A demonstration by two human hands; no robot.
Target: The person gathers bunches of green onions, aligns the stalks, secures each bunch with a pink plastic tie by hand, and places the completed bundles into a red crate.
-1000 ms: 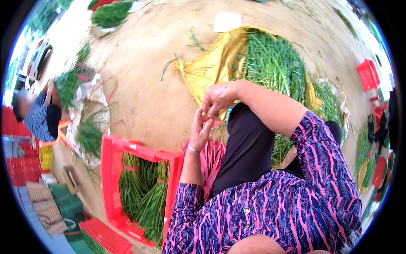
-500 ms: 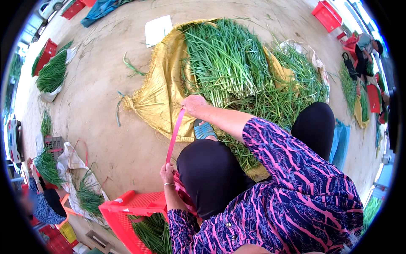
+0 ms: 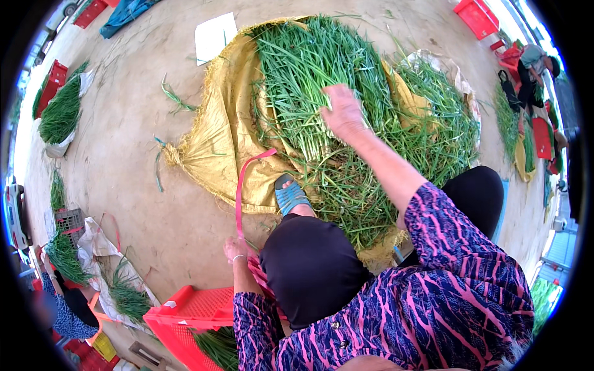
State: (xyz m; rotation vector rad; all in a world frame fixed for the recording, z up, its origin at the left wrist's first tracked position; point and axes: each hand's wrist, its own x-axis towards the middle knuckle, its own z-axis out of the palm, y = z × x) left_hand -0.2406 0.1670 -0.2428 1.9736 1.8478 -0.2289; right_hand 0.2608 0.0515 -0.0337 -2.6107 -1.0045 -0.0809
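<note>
Pinched in my left hand (image 3: pixel 234 248), beside my knee, is a flat pink ribbon (image 3: pixel 239 185); its upper end arches loose toward the yellow sack. My right hand (image 3: pixel 344 112) is over a thick pile of chives (image 3: pixel 291 68), long thin green leaves with pale stem ends toward me. Its thumb and fingers look apart, a little blurred, at the leaves. The chives lie on an opened yellow woven sack (image 3: pixel 216 136). Looser, tangled green leaves (image 3: pixel 427 117) spread to the right of the pile and below it.
A red plastic crate (image 3: pixel 185 309) holding greens stands at my lower left. My sandalled foot (image 3: pixel 289 196) rests at the sack's near edge. A white board (image 3: pixel 215 38) lies beyond. Other people work at the far left and far right among crates and green bundles.
My right hand has let go of the ribbon's upper end and moved up and right onto the chives. The ribbon now hangs slack and curved. My left hand still grips it.
</note>
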